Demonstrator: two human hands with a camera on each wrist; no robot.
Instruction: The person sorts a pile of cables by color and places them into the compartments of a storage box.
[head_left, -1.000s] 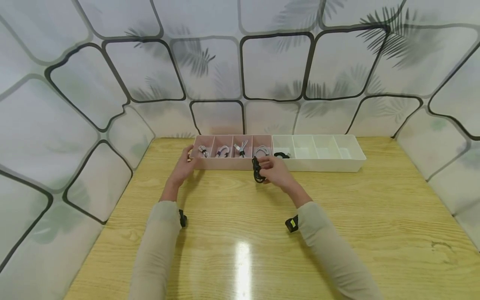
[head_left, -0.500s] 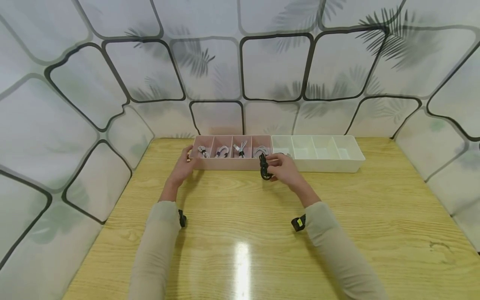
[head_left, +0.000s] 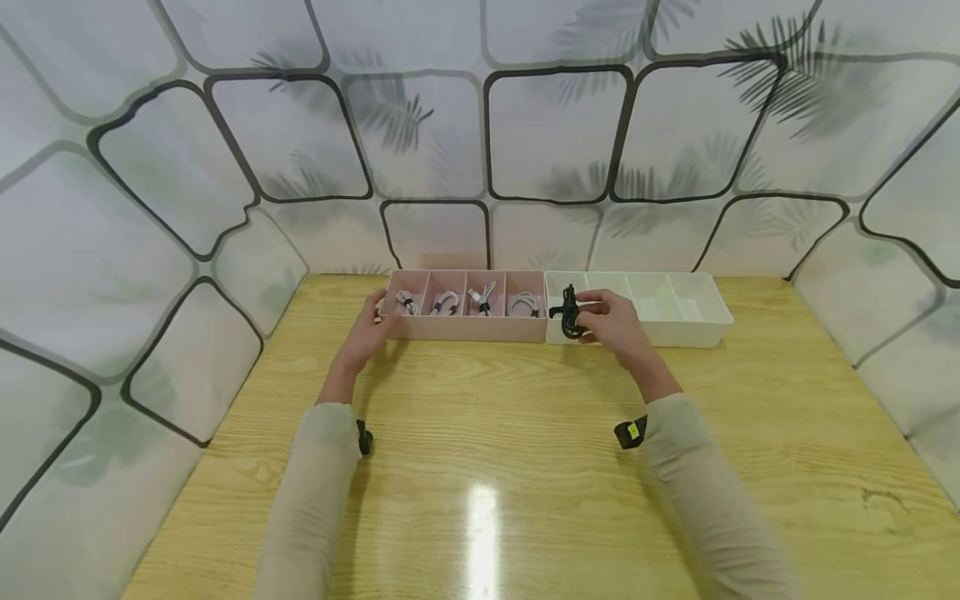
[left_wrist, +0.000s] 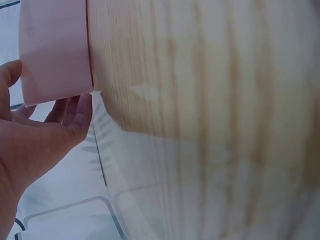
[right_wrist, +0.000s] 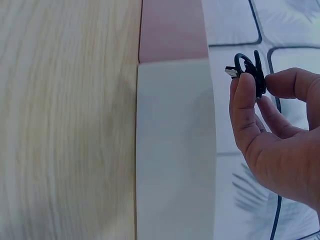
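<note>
My right hand (head_left: 611,323) pinches a coiled black USB cable (head_left: 570,313) between thumb and fingers, above the first compartment of the white divided box (head_left: 678,334). In the right wrist view, the cable's metal plug (right_wrist: 231,72) sticks out beside the fingers. Another black item (head_left: 555,312) shows partly behind it in that compartment. My left hand (head_left: 367,332) grips the left end of the pink divided box (head_left: 465,328); in the left wrist view its fingers rest against the end wall and its thumb lies at the rim.
The two boxes stand end to end along the back of the wooden table (head_left: 450,442). Each pink compartment holds a bundled pale cable, such as this tied one (head_left: 445,303). A patterned curtain (head_left: 555,133) hangs behind and at the sides.
My right hand has moved right with the black cable, from in front of the pink box's last compartment to over the white box's first one. The left hand has stayed put.
</note>
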